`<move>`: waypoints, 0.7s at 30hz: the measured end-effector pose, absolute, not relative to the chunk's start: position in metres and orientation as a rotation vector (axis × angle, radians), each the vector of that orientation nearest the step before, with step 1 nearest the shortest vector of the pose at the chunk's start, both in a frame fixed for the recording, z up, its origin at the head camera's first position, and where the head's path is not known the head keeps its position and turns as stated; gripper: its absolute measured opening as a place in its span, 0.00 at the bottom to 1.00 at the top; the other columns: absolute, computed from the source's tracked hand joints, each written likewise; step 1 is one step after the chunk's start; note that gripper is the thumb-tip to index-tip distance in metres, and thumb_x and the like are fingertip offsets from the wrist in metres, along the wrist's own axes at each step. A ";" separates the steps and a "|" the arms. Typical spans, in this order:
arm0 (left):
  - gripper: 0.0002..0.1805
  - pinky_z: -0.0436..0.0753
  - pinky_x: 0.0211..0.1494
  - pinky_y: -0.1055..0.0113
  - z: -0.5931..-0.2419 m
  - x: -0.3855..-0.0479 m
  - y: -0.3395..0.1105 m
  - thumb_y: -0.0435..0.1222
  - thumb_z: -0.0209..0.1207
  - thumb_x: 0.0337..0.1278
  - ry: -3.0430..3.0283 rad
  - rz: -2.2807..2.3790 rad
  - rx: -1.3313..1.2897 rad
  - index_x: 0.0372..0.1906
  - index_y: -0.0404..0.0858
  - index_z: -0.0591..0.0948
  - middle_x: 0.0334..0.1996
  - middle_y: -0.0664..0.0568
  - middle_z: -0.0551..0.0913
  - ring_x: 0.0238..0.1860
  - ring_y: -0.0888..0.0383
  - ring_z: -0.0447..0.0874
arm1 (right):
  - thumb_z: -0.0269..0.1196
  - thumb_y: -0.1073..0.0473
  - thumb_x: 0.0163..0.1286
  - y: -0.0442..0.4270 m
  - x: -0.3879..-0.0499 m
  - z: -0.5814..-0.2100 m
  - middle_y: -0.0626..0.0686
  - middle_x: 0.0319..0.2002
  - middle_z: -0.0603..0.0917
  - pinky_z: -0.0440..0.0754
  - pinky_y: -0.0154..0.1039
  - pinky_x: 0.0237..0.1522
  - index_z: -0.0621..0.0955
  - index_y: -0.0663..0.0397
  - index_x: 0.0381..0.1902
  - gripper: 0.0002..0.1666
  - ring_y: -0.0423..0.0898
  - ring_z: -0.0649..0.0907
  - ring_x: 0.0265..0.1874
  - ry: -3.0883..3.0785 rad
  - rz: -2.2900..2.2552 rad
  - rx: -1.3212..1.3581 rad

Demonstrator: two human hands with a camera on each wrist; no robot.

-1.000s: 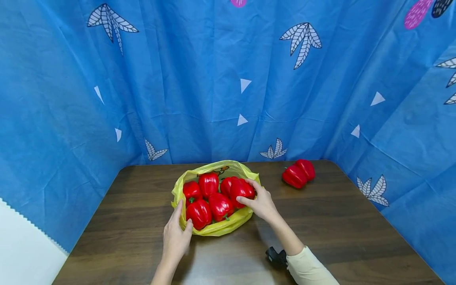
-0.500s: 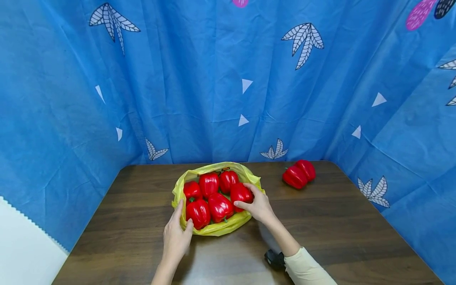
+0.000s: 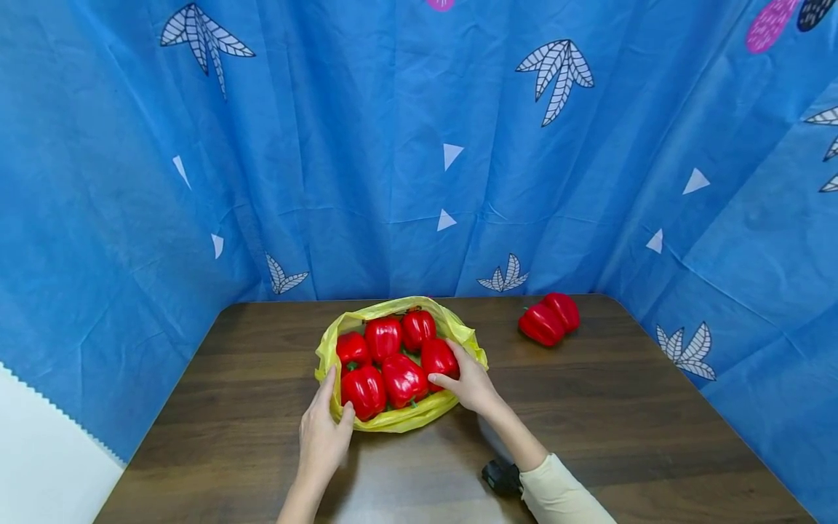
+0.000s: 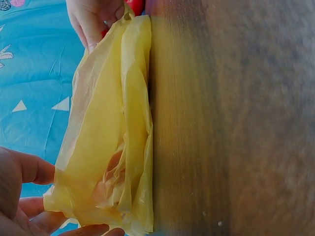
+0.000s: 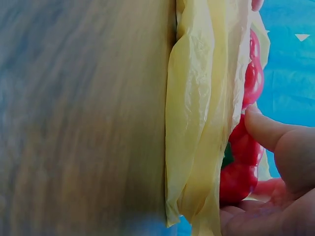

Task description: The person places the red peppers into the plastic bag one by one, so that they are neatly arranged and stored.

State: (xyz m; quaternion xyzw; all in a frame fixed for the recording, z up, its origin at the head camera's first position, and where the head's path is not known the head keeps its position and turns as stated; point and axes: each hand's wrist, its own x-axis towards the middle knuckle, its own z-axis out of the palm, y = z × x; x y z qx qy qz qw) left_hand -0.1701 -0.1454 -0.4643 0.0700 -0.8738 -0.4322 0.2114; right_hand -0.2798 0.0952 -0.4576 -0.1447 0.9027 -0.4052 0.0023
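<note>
A yellow plastic bag point(image 3: 419, 418) stands with its mouth wide and several red bell peppers inside. My left hand point(image 3: 322, 434) grips the bag's near left side, thumb in front and fingers along the outside. At the right side of the mouth, my right hand point(image 3: 473, 380) holds a red bell pepper point(image 3: 437, 360) between thumb and fingers. The right wrist view shows that bell pepper point(image 5: 241, 169) low inside the rim, the fingertips partly hidden by the bag. In the left wrist view the bag's wall point(image 4: 101, 142) hides most of the contents.
Two more red bell peppers point(image 3: 542, 324) lie side by side at the back right of the brown wooden table point(image 3: 622, 429). A blue patterned curtain point(image 3: 366, 145) encloses the back and sides. A black object point(image 3: 500, 477) sits under the right wrist.
My right hand has lowered its bell pepper slightly left into the bag's right side. Another bell pepper at the back has shifted upright. The left hand has stayed in place.
</note>
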 end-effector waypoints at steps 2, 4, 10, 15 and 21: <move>0.35 0.69 0.67 0.40 -0.464 -0.170 -0.146 0.27 0.59 0.56 -2.427 -1.199 0.193 0.71 0.33 0.65 0.69 0.35 0.69 0.67 0.36 0.70 | 0.70 0.50 0.61 0.094 -0.279 -0.458 0.63 0.67 0.72 0.77 0.61 0.59 0.62 0.61 0.73 0.48 0.62 0.74 0.61 2.843 -1.246 -0.447; 0.35 0.69 0.67 0.40 -0.464 -0.170 -0.146 0.27 0.59 0.55 -2.423 -1.196 0.192 0.71 0.33 0.66 0.68 0.35 0.69 0.67 0.36 0.70 | 0.70 0.50 0.60 0.094 -0.279 -0.457 0.64 0.66 0.72 0.77 0.61 0.59 0.62 0.63 0.72 0.49 0.63 0.74 0.61 2.851 -1.230 -0.445; 0.36 0.69 0.67 0.41 -0.466 -0.169 -0.146 0.27 0.59 0.55 -2.422 -1.202 0.198 0.71 0.33 0.66 0.68 0.35 0.69 0.67 0.36 0.70 | 0.70 0.49 0.60 0.093 -0.276 -0.452 0.64 0.67 0.71 0.78 0.60 0.58 0.62 0.63 0.72 0.50 0.62 0.74 0.61 2.845 -1.219 -0.439; 0.36 0.68 0.68 0.40 -0.466 -0.169 -0.146 0.27 0.59 0.56 -2.436 -1.216 0.209 0.72 0.33 0.65 0.69 0.35 0.68 0.67 0.36 0.69 | 0.70 0.48 0.60 0.098 -0.270 -0.434 0.62 0.66 0.73 0.79 0.59 0.58 0.64 0.60 0.72 0.48 0.60 0.75 0.61 2.830 -1.222 -0.468; 0.36 0.67 0.68 0.40 -0.465 -0.170 -0.147 0.27 0.59 0.57 -2.432 -1.225 0.198 0.72 0.33 0.64 0.70 0.36 0.67 0.68 0.36 0.68 | 0.69 0.48 0.61 0.132 -0.270 -0.390 0.60 0.66 0.74 0.77 0.54 0.60 0.71 0.55 0.69 0.40 0.59 0.76 0.64 2.798 -1.429 -0.458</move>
